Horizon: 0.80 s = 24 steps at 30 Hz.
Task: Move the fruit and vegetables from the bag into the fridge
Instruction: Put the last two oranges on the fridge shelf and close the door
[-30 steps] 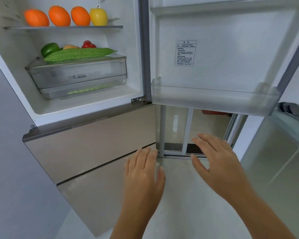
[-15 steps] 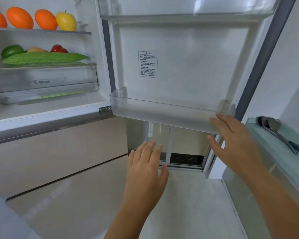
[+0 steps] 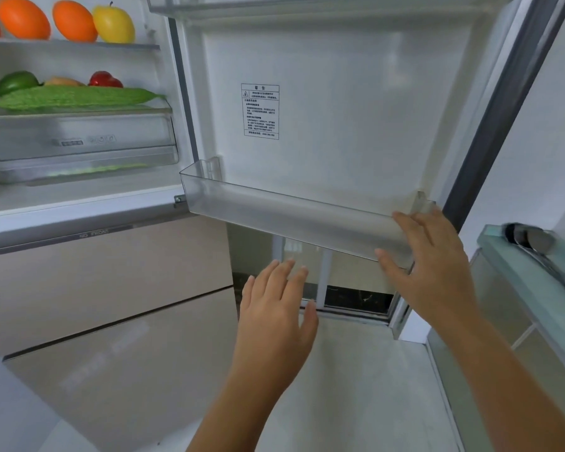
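Open fridge (image 3: 79,197) seen from above, door (image 3: 356,109) swung wide to the right. Upper shelf (image 3: 79,44), far left: oranges (image 3: 23,17) and a yellow fruit (image 3: 113,24) set in a row, back from the edge. Below, on the lid of the clear drawer (image 3: 79,135): a long green gourd (image 3: 75,96) laid lengthwise along the front, with a green pepper (image 3: 15,82) and a red pepper (image 3: 105,79) behind it, probably kept from rolling out that way. No bag in view.

Right hand (image 3: 428,256): fingers straight and spread, palm towards the right end of the clear door bin (image 3: 274,210), touching it or very nearly so, gripping nothing. Placed there, most likely, to swing the door closed.

Left hand (image 3: 274,308): flat, fingers together, hovering below the bin and apart from it, holding nothing.

Judged from the stocked shelves and bare hands: loading done or nearly so.

Near right: a glass worktop (image 3: 529,282) carrying spoons (image 3: 535,243).
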Motion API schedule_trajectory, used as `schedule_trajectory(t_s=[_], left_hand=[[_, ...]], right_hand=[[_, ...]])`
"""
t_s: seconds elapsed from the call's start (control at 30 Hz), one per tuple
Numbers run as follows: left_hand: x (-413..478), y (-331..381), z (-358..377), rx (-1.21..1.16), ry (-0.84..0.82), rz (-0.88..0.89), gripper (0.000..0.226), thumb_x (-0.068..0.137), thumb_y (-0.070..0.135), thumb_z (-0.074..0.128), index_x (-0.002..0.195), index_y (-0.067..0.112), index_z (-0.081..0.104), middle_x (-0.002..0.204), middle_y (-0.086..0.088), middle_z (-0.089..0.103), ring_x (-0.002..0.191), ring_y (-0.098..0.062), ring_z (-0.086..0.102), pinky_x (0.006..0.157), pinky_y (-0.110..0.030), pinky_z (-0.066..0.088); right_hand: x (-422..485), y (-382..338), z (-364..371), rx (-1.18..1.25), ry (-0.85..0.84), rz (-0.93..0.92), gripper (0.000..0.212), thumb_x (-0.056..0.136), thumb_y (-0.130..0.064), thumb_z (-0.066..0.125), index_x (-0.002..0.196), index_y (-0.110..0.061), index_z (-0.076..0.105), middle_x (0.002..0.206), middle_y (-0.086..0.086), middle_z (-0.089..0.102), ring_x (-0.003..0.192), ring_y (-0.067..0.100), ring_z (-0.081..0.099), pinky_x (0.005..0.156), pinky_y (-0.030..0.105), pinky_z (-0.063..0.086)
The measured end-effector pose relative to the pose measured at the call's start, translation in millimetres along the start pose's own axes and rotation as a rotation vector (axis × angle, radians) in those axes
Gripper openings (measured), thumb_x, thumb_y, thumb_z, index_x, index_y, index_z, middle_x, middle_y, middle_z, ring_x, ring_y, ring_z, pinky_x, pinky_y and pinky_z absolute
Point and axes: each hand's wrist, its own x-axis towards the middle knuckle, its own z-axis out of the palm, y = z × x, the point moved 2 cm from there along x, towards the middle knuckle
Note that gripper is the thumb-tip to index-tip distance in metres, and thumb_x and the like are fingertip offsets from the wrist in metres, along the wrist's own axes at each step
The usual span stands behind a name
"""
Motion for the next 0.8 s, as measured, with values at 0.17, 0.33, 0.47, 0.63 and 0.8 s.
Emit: schedule_trajectory(t_s=[0.17, 0.33, 0.47, 0.63, 0.8], left_hand=[[-15, 4, -13, 0.008, -0.027, 0.028, 0.046, 0.081, 0.035, 0.04, 0.116, 0.012, 0.058, 0.118, -0.007, 0.063, 0.112, -0.028, 0.057, 0.089, -0.05, 0.048], [-40, -4, -41, -0.021, -0.001, 0.034, 0.045, 0.081, 0.032, 0.041, 0.116, 0.01, 0.059, 0.118, -0.008, 0.063, 0.111, -0.029, 0.057, 0.088, -0.052, 0.049], [-63, -12, -61, -0.012, -0.006, 0.02, 0.045, 0.082, 0.033, 0.041, 0.116, 0.01, 0.059, 0.118, -0.009, 0.063, 0.11, -0.028, 0.058, 0.089, -0.05, 0.049], [-86, -20, -86, -0.015, 0.009, -0.005, 0.045, 0.083, 0.033, 0.041, 0.116, 0.009, 0.059, 0.118, -0.009, 0.062, 0.112, -0.028, 0.056, 0.095, -0.046, 0.044], [-111, -25, -108, -0.029, 0.041, -0.028, 0.044, 0.083, 0.032, 0.042, 0.117, 0.008, 0.058, 0.12, -0.009, 0.06, 0.114, -0.027, 0.054, 0.095, -0.048, 0.045]], right_hand=[[-15, -24, -7, -0.028, -0.01, 0.031, 0.064, 0.081, -0.052, 0.039, 0.127, -0.008, 0.05, 0.121, 0.02, 0.056, 0.126, 0.041, 0.038, 0.099, 0.057, 0.034], [-39, -67, -17, -0.076, -0.016, 0.017, 0.064, 0.082, -0.049, 0.037, 0.131, -0.009, 0.046, 0.129, 0.019, 0.053, 0.126, 0.044, 0.039, 0.097, 0.06, 0.031], [-56, -102, -25, -0.107, -0.008, -0.045, 0.061, 0.079, -0.045, 0.05, 0.13, -0.01, 0.049, 0.133, 0.018, 0.051, 0.123, 0.046, 0.041, 0.095, 0.064, 0.028], [-79, -142, -37, -0.058, -0.019, -0.132, 0.058, 0.082, -0.047, 0.04, 0.127, -0.012, 0.051, 0.137, 0.014, 0.047, 0.124, 0.044, 0.041, 0.095, 0.059, 0.021], [-96, -178, -42, -0.059, -0.079, -0.248, 0.058, 0.08, -0.045, 0.053, 0.129, -0.015, 0.049, 0.141, 0.011, 0.043, 0.128, 0.041, 0.037, 0.096, 0.056, 0.021]])
